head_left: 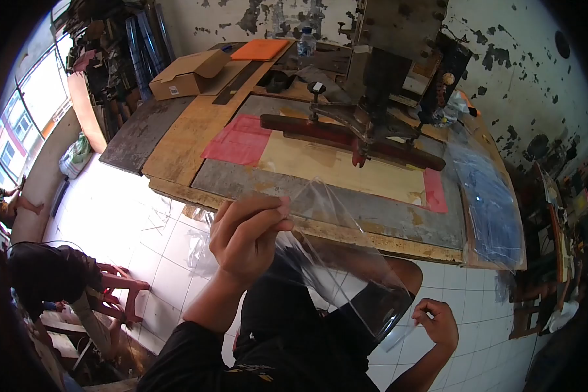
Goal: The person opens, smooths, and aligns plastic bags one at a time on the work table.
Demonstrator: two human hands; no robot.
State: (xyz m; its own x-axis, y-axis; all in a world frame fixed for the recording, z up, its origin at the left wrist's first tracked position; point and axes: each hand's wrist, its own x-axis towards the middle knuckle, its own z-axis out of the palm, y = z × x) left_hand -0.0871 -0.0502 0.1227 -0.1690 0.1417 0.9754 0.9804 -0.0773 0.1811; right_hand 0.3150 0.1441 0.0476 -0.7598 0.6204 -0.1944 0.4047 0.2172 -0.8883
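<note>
While it hangs in front of the desk [431, 252], the clear sheet [356, 261] looks like this: thin, shiny and see-through, with straight sides and pointed corners; white glints sit near its low end, and dark clothes show through it.
Left hand [245, 235]: just in front of the desk, fingers bent, thumb and fingertips pinching the top part of the clear sheet by its side.
Right hand [436, 321]: farther out from the desk, fingers curled, near the sheet's low end; I cannot tell if it grips any of it.
Desk front: a rough, worn wooden edge, with a flat grey plate [222, 186] behind it.
Desk middle: a flat cream piece [326, 160] with red patches [238, 140] at both ends, below a dark metal bar [353, 140].
Desk right end: a bluish, crinkly, shiny plastic pile [487, 202].
Desk back left: a brown cardboard box [189, 72] with square sides.
Room to move: square white floor tiles [467, 313] show between the desk and the right hand.
</note>
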